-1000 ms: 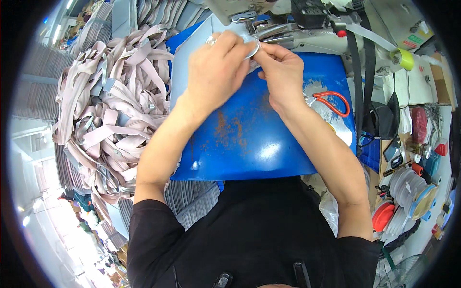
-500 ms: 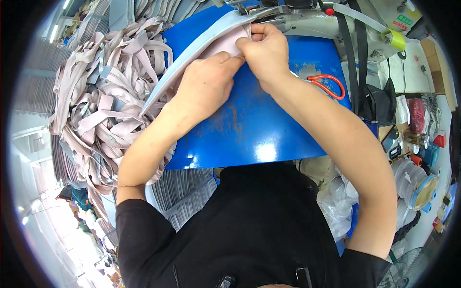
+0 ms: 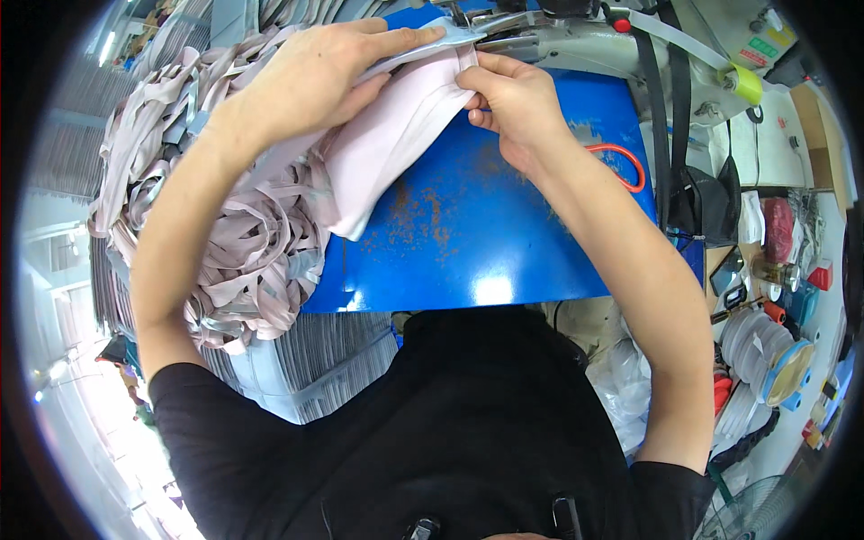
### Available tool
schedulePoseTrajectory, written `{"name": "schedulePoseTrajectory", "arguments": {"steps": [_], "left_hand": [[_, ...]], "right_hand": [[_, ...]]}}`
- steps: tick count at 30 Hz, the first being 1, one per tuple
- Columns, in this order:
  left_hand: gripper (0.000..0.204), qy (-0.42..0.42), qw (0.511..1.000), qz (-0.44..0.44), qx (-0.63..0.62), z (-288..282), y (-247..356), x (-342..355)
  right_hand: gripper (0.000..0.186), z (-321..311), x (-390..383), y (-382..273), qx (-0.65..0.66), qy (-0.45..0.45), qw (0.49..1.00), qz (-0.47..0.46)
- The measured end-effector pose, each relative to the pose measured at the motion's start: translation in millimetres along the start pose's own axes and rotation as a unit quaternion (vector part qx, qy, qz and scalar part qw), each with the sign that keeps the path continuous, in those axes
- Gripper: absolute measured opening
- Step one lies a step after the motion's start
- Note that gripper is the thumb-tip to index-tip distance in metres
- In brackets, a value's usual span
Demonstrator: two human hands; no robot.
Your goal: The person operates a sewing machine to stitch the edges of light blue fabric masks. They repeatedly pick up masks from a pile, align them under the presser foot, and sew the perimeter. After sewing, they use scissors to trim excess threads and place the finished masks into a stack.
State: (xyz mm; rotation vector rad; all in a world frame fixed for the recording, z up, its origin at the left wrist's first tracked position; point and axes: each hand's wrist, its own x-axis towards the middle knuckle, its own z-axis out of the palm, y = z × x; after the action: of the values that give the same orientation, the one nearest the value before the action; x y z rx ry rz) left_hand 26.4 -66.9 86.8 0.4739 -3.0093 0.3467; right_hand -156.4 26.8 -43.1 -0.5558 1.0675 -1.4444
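Observation:
A pale pink fabric piece (image 3: 387,153) with a light grey-blue layer (image 3: 450,34) along its upper side lies beneath the sewing machine's fittings (image 3: 504,43). My left hand (image 3: 328,76) is open on the upper layer, index finger stretched toward the machine and thumb apart. My right hand (image 3: 517,103) pinches the pink piece's right edge between thumb and index finger, other fingers curled. Red-handled scissors (image 3: 634,175) are partly hidden behind my right forearm on the blue work surface (image 3: 450,270).
A heap of tangled pink strips (image 3: 252,279) fills the left, with stacked grey panels (image 3: 324,360) below. At right hang black straps (image 3: 659,144) beside a yellow-green roll (image 3: 742,83). Several round spools (image 3: 756,346) and small items crowd the right side.
My left hand has moved up and left onto the upper layer. The pink piece now spreads down over the blue surface. My right hand stays pinched at its edge, shifted slightly.

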Motion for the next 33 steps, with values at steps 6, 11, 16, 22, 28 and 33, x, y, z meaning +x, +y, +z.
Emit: {"name": "schedulePoseTrajectory", "arguments": {"steps": [6,11,16,22,28,33], "left_hand": [[0.054,-0.101,0.989,0.082,0.07,-13,-5,14],[0.046,-0.219,0.947,0.173,0.158,-53,6,35],[0.043,-0.187,0.958,0.135,0.169,-41,10,31],[0.046,-0.084,0.98,0.024,0.18,-12,46,25],[0.037,-0.044,0.988,-0.038,0.146,18,79,32],[0.033,0.032,0.993,-0.098,0.062,31,98,39]], "right_hand": [[0.031,-10,1,5,0.005,0.032,0.999,-0.013],[0.025,-3,1,-1,0.048,0.056,0.997,-0.001],[0.021,3,11,2,0.05,0.077,0.996,-0.006],[0.023,-1,13,9,0.061,0.054,0.996,-0.025],[0.03,-2,7,20,0.131,0.036,0.988,-0.078],[0.029,-17,-12,35,0.098,-0.001,0.989,-0.111]]}}
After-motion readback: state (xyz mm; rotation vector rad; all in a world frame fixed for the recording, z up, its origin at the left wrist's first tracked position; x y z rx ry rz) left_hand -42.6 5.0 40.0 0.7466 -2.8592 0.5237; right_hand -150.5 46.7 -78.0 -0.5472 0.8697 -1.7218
